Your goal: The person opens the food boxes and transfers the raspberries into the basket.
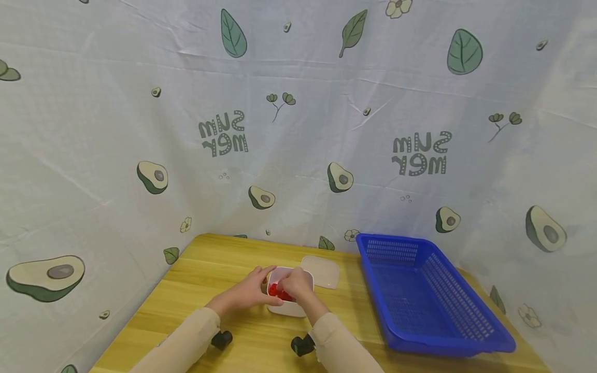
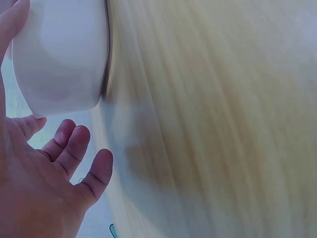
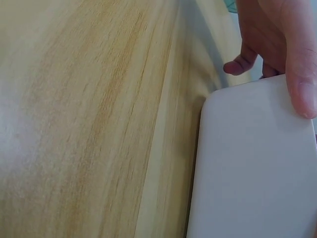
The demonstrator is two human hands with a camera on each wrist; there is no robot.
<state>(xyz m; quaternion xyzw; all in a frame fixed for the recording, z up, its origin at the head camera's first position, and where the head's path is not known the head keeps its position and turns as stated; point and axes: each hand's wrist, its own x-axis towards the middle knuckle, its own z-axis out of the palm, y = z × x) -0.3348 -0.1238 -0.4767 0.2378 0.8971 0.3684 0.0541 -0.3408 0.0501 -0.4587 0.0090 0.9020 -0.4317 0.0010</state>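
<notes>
A white box [image 1: 286,310] stands on the table with red pieces [image 1: 274,290] inside; their kind is too small to tell. My left hand [image 1: 247,291] grips the box at its left end, thumb along the near rim and index finger at the far corner. In the left wrist view its other fingers [image 2: 74,148] hang beside the box, off it. My right hand [image 1: 297,282] reaches over the right side, fingers bent down into the box by the red pieces. The right wrist view shows its thumb [image 3: 303,96] at the rim; the fingertips inside are hidden.
Behind the box a flat whitish lid [image 1: 322,271] lies on the wooden table [image 1: 210,269]. A large blue basket [image 1: 389,331] takes up the right side. Part of a small brown thing [image 1: 264,286] shows beside the box, behind my left hand. A printed cloth [image 1: 298,217] hangs behind.
</notes>
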